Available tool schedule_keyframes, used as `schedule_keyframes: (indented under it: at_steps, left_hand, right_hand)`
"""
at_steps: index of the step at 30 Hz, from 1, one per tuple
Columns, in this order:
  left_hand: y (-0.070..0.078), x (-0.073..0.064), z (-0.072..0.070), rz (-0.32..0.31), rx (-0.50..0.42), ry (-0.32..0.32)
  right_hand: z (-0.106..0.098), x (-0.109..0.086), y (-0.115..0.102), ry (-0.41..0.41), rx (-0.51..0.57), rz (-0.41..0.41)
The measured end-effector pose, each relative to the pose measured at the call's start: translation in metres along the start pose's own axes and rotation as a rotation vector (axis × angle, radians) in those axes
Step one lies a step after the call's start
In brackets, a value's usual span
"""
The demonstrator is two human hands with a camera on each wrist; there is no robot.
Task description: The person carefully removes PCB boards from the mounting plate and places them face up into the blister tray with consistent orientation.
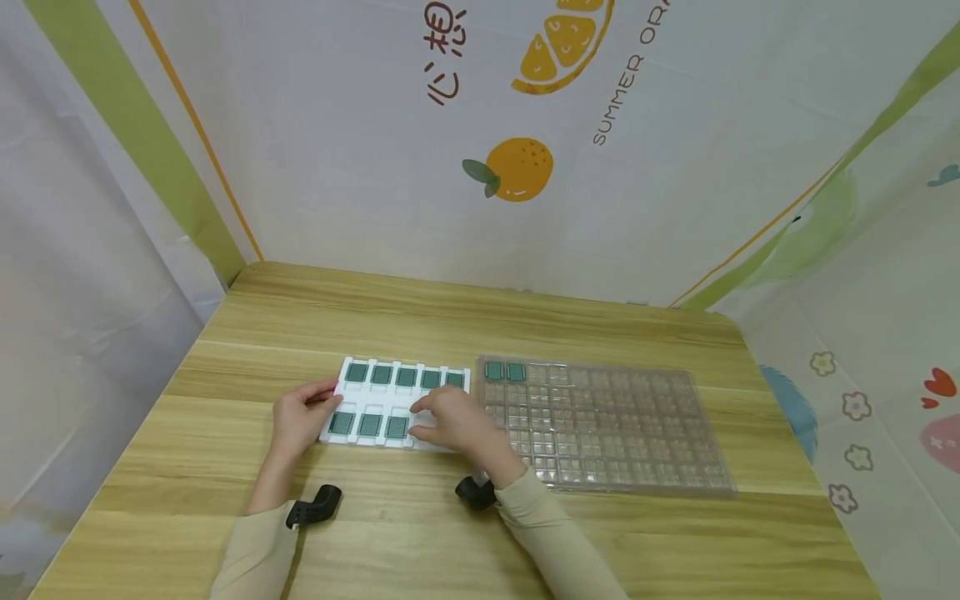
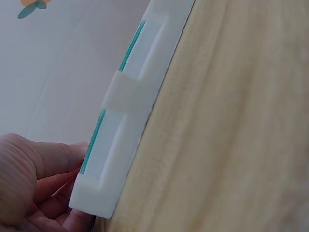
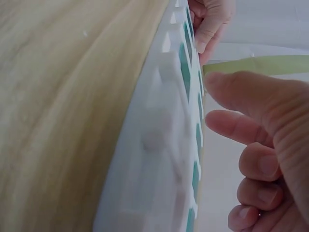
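Observation:
A white tray (image 1: 390, 398) lies on the table with two rows of green square chips. Five chips show in its far row, and a green chip (image 1: 397, 427) is the rightmost visible one in its near row. My left hand (image 1: 298, 417) grips the tray's left end, thumb on top and fingers at the side; the left wrist view shows the tray end (image 2: 91, 195) in close-up. Over the right half of the tray is my right hand (image 1: 453, 423), hiding part of the near row. Its thumb and forefinger (image 3: 231, 126) are apart, with nothing visible between them.
Right of the white tray lies a clear plastic tray (image 1: 600, 425) with many small compartments; two green chips (image 1: 505, 371) sit in its far left corner. Black wrist devices (image 1: 315, 507) stick out from both sleeves. A printed curtain (image 1: 375, 167) hangs behind the wooden table (image 1: 375, 525).

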State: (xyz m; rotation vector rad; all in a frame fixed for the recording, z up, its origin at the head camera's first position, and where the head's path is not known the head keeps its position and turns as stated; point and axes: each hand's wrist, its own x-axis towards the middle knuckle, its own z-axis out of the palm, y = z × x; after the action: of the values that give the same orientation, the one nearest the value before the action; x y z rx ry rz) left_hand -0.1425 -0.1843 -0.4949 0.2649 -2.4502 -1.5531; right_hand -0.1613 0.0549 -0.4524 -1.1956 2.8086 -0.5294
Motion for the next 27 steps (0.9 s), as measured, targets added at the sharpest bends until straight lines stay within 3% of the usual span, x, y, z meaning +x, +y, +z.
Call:
schedule_keyframes:
  at_steps: [11, 27]
  left_hand:
    - [0.000, 0.000, 0.001, -0.023, -0.005, -0.004]
    - [0.001, -0.001, 0.000, -0.030, -0.014, -0.003]
  right_hand:
    - [0.010, 0.005, -0.003, 0.022, 0.009, -0.042]
    - [0.013, 0.010, -0.009, 0.020, -0.049, -0.019]
